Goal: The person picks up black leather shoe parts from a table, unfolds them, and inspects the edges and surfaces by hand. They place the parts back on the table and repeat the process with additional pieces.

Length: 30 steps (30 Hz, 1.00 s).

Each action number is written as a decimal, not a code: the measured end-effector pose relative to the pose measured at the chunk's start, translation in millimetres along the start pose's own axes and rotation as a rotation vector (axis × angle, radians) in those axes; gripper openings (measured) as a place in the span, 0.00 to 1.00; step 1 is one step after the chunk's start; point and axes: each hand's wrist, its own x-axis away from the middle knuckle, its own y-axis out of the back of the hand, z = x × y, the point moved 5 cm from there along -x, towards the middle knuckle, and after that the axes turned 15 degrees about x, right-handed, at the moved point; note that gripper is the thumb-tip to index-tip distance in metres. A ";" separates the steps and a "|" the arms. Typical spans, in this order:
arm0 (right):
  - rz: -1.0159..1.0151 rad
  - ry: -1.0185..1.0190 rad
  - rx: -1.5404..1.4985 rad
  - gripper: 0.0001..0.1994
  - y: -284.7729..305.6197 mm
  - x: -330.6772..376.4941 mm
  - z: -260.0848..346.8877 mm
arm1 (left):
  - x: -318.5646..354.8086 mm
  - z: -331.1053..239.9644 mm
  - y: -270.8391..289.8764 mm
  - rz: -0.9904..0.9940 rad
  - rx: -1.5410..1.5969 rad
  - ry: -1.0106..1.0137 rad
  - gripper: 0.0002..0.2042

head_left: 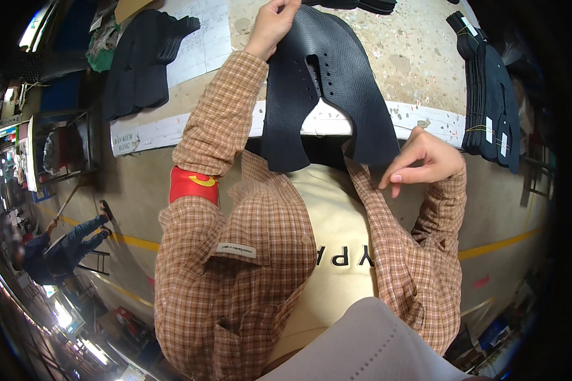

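A black grained-leather shoe upper hangs over the near edge of the table, its two legs pointing down toward me. Two rows of punched eyelet holes flank its central slit. At its far left edge, my left hand is closed on the leather, fingertips partly hidden. My right hand is beside the lower right leg of the upper, fingers curled and thumb close to the index finger. Whether anything thin is between those fingertips cannot be made out.
A worn, speckled table has a white strip along its near edge. Stacked black cut pieces lie at left beside a paper sheet. Another banded, tagged stack is at right. A person is on the floor area at far left.
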 end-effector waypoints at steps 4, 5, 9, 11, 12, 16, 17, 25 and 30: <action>-0.102 0.169 0.034 0.08 33.3 -6.4 20.0 | 7.0 -6.0 -12.9 0.290 0.161 0.128 0.12; -0.183 0.148 0.055 0.10 45.9 -9.2 19.0 | 8.3 -12.1 -14.6 0.321 0.150 0.085 0.12; -0.545 0.125 0.132 0.16 107.3 -41.8 -2.3 | 15.5 -28.8 -19.9 0.429 0.203 0.119 0.11; -0.635 0.172 0.186 0.16 141.5 -72.3 -19.4 | 19.9 -29.7 -21.3 0.442 0.262 0.238 0.12; -0.765 0.115 0.248 0.16 150.7 -86.0 -33.3 | 20.8 -27.7 -19.4 0.387 0.211 0.289 0.14; -1.209 0.079 0.623 0.15 151.4 -118.4 -68.7 | 21.9 -28.2 -21.2 0.426 0.288 0.255 0.15; -1.171 -0.019 0.530 0.15 150.0 -125.0 -81.4 | 21.4 -27.0 -20.4 0.412 0.274 0.231 0.16; -0.973 -0.080 0.447 0.15 127.0 -135.5 -99.0 | 26.6 -15.5 -21.9 0.460 0.195 0.270 0.15; -1.101 -0.150 0.562 0.15 123.3 -136.2 -94.7 | 33.8 -21.1 -22.7 0.377 0.243 0.318 0.14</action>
